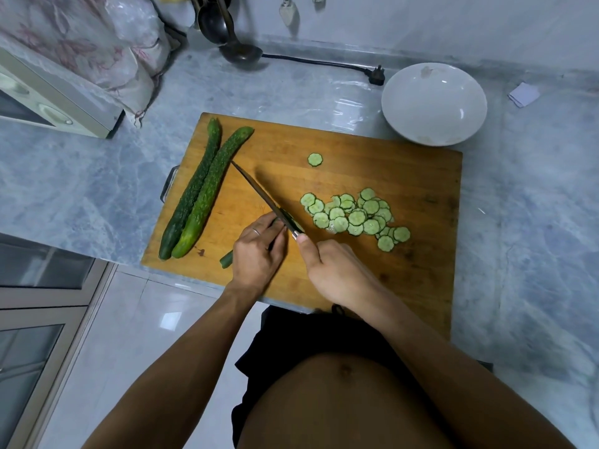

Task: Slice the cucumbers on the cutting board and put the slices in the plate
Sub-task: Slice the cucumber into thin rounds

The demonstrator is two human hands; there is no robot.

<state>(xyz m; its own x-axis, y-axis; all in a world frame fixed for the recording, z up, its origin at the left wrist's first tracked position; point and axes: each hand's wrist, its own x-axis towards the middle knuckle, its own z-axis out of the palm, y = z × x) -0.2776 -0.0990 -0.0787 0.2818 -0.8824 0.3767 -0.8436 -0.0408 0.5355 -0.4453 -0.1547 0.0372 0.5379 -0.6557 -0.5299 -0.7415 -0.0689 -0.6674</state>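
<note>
My right hand (337, 270) is wrapped around the handle of a knife (259, 196). My thumb lies along the top, near where the blade starts. The blade points away from me and to the left, and its tip almost reaches the whole cucumbers.

My left hand (256, 254) is curled over the cucumber I am cutting (227, 259). My fingers press it down right beside the blade. There is a ring on one finger. A short green end sticks out from under my hand, close to me. The cut end is under the knife, so I can't see much of it.

Just past the knife, on the right, is a pile of round slices (356, 217). They lie on top of each other on the cutting board (405, 176). One lone slice (314, 159) sits by itself, farther back on the board.

Two whole cucumbers (197, 192) lie side by side on the left part of the board, touching each other.

The white plate (434, 103) sits on the counter (97, 176) at the back right corner of the board. I see no slices in it. A black plug (376, 76) lies near it.
</note>
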